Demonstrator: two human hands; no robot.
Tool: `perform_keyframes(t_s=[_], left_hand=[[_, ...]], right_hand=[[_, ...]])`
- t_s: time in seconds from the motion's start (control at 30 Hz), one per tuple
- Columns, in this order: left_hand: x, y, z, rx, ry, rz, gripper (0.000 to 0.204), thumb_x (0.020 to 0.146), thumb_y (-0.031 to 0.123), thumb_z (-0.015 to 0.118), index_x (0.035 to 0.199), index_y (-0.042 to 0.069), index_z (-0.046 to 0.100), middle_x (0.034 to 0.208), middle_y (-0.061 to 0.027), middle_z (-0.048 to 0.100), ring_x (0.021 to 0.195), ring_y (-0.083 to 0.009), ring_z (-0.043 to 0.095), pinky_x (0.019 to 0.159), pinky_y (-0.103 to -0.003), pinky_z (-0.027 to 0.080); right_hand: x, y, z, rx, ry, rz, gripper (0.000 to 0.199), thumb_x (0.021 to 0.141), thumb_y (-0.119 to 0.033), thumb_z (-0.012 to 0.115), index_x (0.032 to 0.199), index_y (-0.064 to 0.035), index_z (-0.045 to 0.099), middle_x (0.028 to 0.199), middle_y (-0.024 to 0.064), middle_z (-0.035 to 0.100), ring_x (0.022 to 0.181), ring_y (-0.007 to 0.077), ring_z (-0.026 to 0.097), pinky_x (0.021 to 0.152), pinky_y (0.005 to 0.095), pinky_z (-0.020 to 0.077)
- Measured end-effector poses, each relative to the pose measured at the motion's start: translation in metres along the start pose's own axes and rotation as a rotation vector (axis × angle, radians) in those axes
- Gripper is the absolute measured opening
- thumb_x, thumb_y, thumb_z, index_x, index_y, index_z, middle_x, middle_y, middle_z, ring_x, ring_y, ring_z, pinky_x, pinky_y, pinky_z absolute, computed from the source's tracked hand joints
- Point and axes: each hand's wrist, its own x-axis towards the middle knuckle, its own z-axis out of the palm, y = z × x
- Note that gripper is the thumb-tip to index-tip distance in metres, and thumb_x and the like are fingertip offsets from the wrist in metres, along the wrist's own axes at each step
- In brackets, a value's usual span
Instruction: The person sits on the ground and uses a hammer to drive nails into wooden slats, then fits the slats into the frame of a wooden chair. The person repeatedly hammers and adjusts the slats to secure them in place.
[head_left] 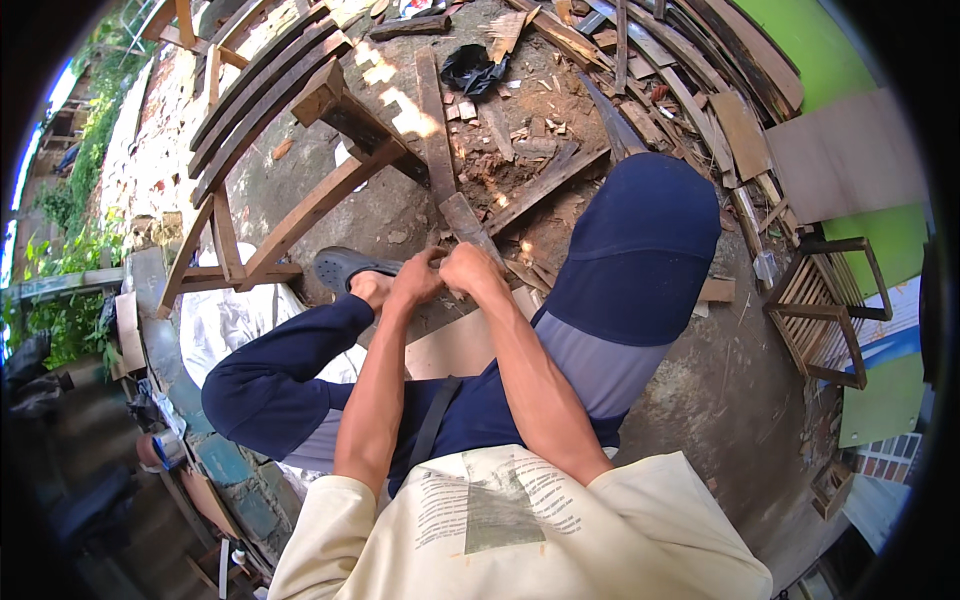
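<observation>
Both of my hands meet in front of my lap, with the fingers curled in. My left hand [420, 277] is closed beside my right hand [470, 268], which makes a fist. Whatever sits between the fingers is hidden or too small to make out. Just beyond the knuckles lies a short flat piece of wood [468, 224], close to the right hand; I cannot tell whether they touch. A longer plank [434, 125] runs away from it over the ground. Under my forearms is a tan flat board [450, 345].
A slatted wooden frame [330, 200] stands at the left, near my foot in a dark clog [345, 268]. Wood scraps and a black plastic bag [473, 70] litter the dirt ahead. Long boards [700, 90] line the far right, with a small slatted rack [825, 305] below them.
</observation>
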Motion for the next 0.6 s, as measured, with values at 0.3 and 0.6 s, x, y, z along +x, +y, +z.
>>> perform_keyframes(t_s=[0.3, 0.6], left_hand=[[0.013, -0.051, 0.026, -0.243, 0.012, -0.175, 0.050, 0.086, 0.029, 0.071, 0.124, -0.003, 0.066, 0.125, -0.0206, 0.069, 0.119, -0.0303, 0.065, 0.103, -0.037, 0.048], [0.080, -0.064, 0.102, -0.703, 0.062, -0.514, 0.055, 0.088, 0.035, 0.071, 0.130, 0.000, 0.062, 0.114, -0.0145, 0.071, 0.103, -0.0253, 0.066, 0.095, -0.036, 0.050]], right_hand=[[-0.001, 0.043, -0.046, -0.014, 0.179, 0.282, 0.051, 0.091, -0.036, 0.056, 0.111, 0.0079, 0.070, 0.117, 0.0330, 0.066, 0.115, 0.0466, 0.063, 0.098, 0.0501, 0.0492], [0.035, 0.109, -0.058, -0.064, 0.339, 0.342, 0.054, 0.094, -0.040, 0.052, 0.113, 0.0067, 0.070, 0.120, 0.0335, 0.064, 0.116, 0.0484, 0.061, 0.100, 0.0519, 0.0480]])
